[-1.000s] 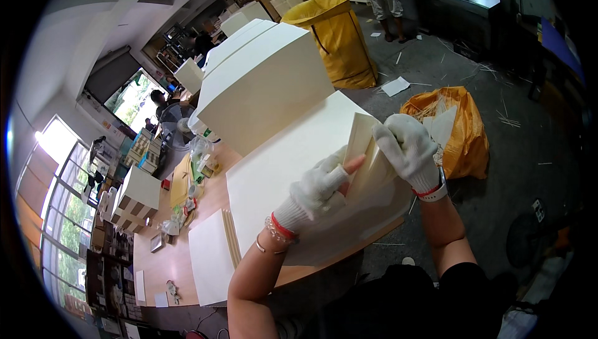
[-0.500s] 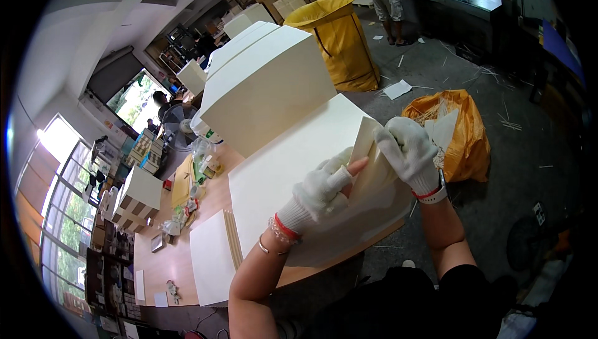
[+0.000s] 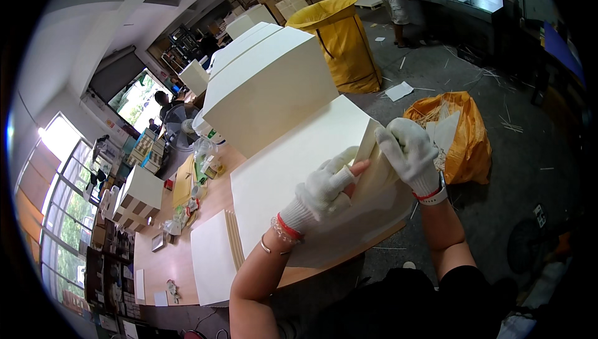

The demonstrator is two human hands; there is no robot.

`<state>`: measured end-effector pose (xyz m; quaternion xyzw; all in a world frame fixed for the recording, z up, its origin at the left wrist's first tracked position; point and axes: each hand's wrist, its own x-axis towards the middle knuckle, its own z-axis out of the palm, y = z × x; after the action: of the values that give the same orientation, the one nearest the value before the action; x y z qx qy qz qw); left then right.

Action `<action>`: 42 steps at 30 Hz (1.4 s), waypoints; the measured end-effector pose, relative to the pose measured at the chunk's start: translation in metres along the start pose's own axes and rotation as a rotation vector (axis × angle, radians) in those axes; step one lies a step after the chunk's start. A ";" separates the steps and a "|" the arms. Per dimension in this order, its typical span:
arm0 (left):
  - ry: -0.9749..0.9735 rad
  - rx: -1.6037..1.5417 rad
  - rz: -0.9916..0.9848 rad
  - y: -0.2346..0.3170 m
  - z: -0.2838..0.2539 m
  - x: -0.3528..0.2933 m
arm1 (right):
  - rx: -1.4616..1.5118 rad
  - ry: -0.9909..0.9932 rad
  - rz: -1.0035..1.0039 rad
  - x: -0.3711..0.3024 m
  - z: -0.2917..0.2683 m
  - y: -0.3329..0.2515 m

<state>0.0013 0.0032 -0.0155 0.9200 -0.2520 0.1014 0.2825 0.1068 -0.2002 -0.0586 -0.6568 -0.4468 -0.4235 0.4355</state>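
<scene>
Two gloved hands fold card near an orange bag of offcuts.

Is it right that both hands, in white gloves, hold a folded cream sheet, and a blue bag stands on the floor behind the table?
Not quite: the bag is yellow, not blue, as the head view shows. The left hand and right hand, in white gloves, do hold the folded cream sheet.

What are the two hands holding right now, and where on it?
Both gloved hands grip one cream sheet of card, lifted off the stack: right hand at its upper right edge, left hand pinching its left edge.
</scene>
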 end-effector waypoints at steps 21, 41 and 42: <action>0.090 -0.017 0.009 0.006 0.005 0.004 | -0.020 -0.011 -0.003 -0.009 0.003 0.007; -0.025 -0.103 0.013 -0.006 0.000 0.001 | 0.000 0.034 -0.030 -0.010 0.007 0.009; 0.001 -0.081 0.009 -0.003 0.001 0.002 | 0.019 0.042 -0.027 -0.011 0.008 0.010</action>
<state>0.0045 0.0042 -0.0177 0.9067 -0.2597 0.0930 0.3191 0.1149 -0.1975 -0.0728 -0.6375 -0.4507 -0.4387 0.4451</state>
